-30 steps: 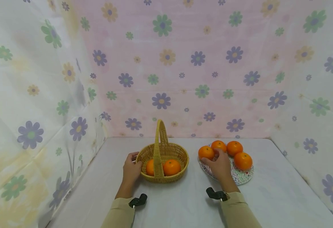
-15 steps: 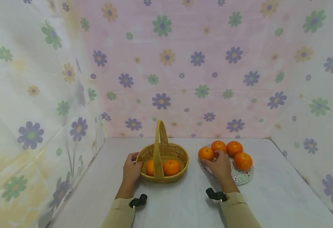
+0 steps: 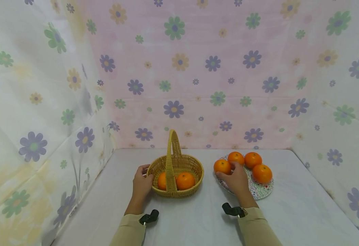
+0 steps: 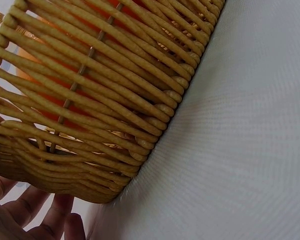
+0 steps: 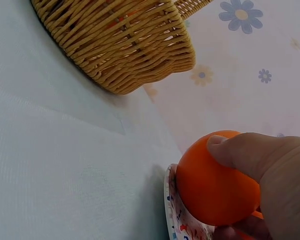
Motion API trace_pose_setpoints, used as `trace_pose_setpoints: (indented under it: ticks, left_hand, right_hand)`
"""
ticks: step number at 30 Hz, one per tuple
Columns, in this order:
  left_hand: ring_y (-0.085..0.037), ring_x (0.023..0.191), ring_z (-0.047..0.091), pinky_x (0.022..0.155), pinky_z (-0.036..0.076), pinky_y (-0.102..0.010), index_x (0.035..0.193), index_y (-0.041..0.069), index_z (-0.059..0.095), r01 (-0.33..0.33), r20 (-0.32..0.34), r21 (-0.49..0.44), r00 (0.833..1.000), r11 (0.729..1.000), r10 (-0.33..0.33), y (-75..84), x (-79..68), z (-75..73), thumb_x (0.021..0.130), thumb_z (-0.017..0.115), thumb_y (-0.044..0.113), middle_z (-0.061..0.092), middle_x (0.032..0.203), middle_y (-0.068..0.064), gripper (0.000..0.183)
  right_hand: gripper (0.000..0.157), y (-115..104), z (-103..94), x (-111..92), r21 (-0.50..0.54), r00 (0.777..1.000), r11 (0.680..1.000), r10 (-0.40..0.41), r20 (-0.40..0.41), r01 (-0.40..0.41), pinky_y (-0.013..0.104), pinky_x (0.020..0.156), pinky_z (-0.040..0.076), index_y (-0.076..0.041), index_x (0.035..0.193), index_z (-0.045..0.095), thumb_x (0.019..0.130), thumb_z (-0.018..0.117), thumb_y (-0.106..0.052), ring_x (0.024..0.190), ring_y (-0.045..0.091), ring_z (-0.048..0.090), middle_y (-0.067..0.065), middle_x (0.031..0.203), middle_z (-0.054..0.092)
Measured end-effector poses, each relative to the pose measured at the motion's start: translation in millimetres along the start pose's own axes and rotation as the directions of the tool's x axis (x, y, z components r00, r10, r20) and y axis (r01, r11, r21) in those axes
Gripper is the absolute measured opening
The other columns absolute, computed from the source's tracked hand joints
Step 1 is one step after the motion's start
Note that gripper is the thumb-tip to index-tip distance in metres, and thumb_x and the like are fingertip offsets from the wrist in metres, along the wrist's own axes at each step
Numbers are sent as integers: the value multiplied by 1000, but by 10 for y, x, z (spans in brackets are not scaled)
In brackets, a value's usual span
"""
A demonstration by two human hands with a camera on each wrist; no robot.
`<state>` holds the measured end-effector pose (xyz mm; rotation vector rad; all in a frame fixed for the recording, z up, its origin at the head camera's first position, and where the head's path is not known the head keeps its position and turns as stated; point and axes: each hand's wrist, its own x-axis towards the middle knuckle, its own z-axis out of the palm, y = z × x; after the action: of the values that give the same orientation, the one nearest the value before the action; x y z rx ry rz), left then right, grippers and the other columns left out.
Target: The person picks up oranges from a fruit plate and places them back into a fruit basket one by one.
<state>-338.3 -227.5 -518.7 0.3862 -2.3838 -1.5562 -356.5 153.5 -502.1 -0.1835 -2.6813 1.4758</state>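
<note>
A yellow wicker basket with a tall arched handle stands on the table, two mandarin oranges inside it. My left hand holds its left rim, thumb at the edge and fingers along the outer wall. In the left wrist view, the fingers lie against the woven side. At the right, my right hand grips a mandarin orange at the left edge of a speckled plate. The right wrist view shows the thumb on top of this fruit, with fingertips beneath, close over the plate's rim.
Three more mandarin oranges sit on the plate: one at the back, another beside it and one at the right. White cloth covers the table between basket and plate. Flowered curtains enclose the back and sides.
The mandarin orange in my right hand has dropped very slightly, along with the thumb and fingertips. My left hand and the basket have stayed in place.
</note>
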Motion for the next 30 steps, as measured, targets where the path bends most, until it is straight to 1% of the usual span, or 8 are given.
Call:
trace_pose_setpoints:
  ticks: [4, 15, 20, 24, 30]
  left_hand:
    - [-37, 124, 60, 105, 53, -54, 144, 13, 51, 0, 2, -2, 1000, 1000, 0, 1, 2, -2, 96, 57, 15, 57, 142, -17, 49]
    - [-38, 123, 61, 103, 53, -54, 143, 13, 52, -6, -4, 6, 1000, 1000, 6, 4, 0, -1, 95, 58, 16, 59, 141, -17, 49]
    - [-38, 124, 61, 103, 53, -54, 144, 13, 52, -5, -4, 11, 1000, 1000, 5, -6, 5, 2, 95, 57, 15, 59, 141, -17, 49]
    - [-38, 124, 60, 104, 53, -55, 144, 13, 51, 0, -2, 13, 1000, 1000, 0, -5, 7, 2, 95, 57, 15, 58, 141, -17, 49]
    - [-37, 123, 60, 104, 53, -54, 144, 13, 51, 4, -6, 14, 1000, 1000, -4, 3, 4, 6, 95, 57, 15, 58, 141, -17, 49]
  right_hand:
    - [89, 4, -4, 5, -11, 1000, 1000, -20, -10, 20, 57, 113, 44, -5, 154, 41, 85, 83, -44, 133, 40, 52, 22, 153, 48]
    - [89, -4, -28, 12, 21, 999, 999, -39, -37, 40, 55, 116, 42, -4, 154, 42, 85, 83, -42, 137, 38, 50, 20, 154, 49]
    - [86, -23, -38, 10, 32, 997, 998, -60, -54, 61, 55, 115, 43, -6, 153, 44, 86, 83, -41, 134, 37, 51, 18, 151, 51]
    - [88, -65, -56, 8, 42, 997, 997, -63, -54, 66, 55, 113, 45, -7, 155, 43, 86, 82, -45, 134, 36, 52, 17, 152, 51]
    - [87, -161, -77, -10, 37, 993, 996, -83, -80, 86, 54, 109, 49, -10, 153, 45, 85, 82, -49, 126, 34, 57, 15, 148, 55]
